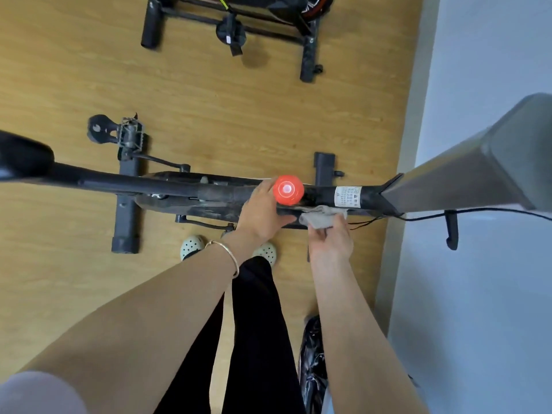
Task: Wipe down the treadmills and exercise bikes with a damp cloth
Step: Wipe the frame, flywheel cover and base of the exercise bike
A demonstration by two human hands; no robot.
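While left hand [263,210] grips bike frame [167,186] beside red knob [288,189], right hand [331,239] clutches grey cloth [321,218] against frame's near edge. Best wipe lengthwise toward label [348,196], pressure firm, around knob.

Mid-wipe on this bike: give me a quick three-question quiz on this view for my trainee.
1. Which hand holds the grey cloth? A: left. B: right.
2. True or false: the red knob sits beside the left hand.
3. Fill in: the cloth is pressed against the bike's ____, near the white label.
Key: 1 B, the right hand; 2 true; 3 frame.
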